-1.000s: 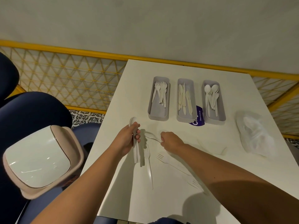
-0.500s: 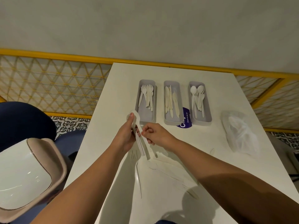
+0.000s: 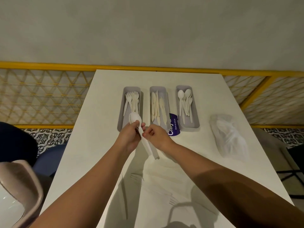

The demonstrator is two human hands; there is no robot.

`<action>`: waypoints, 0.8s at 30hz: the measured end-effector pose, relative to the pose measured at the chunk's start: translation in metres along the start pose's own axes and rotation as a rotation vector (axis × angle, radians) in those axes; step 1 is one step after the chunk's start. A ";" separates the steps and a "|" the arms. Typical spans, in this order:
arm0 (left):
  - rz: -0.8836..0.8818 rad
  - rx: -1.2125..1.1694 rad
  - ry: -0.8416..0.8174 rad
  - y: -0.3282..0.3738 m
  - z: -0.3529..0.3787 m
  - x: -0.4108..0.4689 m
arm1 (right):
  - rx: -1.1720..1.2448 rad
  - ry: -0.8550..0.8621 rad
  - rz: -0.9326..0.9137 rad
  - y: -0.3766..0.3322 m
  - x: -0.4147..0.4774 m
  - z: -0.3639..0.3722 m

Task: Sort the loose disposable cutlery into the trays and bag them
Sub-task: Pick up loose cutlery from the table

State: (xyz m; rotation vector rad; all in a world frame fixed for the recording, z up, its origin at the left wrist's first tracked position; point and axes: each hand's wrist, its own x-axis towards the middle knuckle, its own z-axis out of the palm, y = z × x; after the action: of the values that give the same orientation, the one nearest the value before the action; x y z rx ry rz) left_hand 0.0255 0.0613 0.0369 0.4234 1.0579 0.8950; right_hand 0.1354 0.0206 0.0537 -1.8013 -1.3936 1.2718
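Note:
Three grey trays stand in a row on the white table [image 3: 213, 99]: a fork tray [image 3: 121, 112] on the left, a knife tray [image 3: 167, 102] in the middle, a spoon tray [image 3: 195, 116] on the right. My left hand [image 3: 130, 137] grips a small bunch of white spoons [image 3: 135, 119] just in front of the fork tray, bowls up. My right hand [image 3: 156, 135] pinches the handles of that bunch from the right. Loose white forks [image 3: 136, 177] lie on the table between my forearms, faint in the shadow.
A crumpled clear plastic bag [image 3: 230, 137] lies at the right of the table. A purple packet [image 3: 172, 127] sits between the knife and spoon trays. A pink-rimmed bin [image 3: 23, 186] stands at the lower left. A yellow railing [image 3: 49, 65] runs behind the table.
My right hand picked a spoon off the table and brought it to the bunch in my left hand. Both hands rose toward the trays, and the view shifted left.

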 end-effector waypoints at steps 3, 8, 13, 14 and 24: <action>-0.004 -0.046 -0.008 -0.003 0.019 0.008 | 0.052 0.022 0.043 0.004 0.002 -0.014; -0.049 -0.062 -0.033 -0.007 0.052 0.018 | 0.278 -0.080 0.182 0.008 0.000 -0.040; -0.054 0.008 -0.068 -0.011 0.079 0.033 | 0.388 -0.087 0.226 0.016 0.004 -0.071; -0.060 0.019 -0.078 -0.011 0.084 0.036 | 0.447 -0.103 0.236 0.017 0.004 -0.078; 0.083 0.607 -0.092 -0.027 0.134 0.066 | 0.368 0.068 0.184 0.040 0.049 -0.149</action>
State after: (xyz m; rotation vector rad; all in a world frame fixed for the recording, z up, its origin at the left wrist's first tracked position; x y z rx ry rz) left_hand 0.1684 0.1127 0.0421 1.0105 1.2244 0.6042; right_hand 0.2883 0.0728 0.0650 -1.7236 -0.9013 1.4375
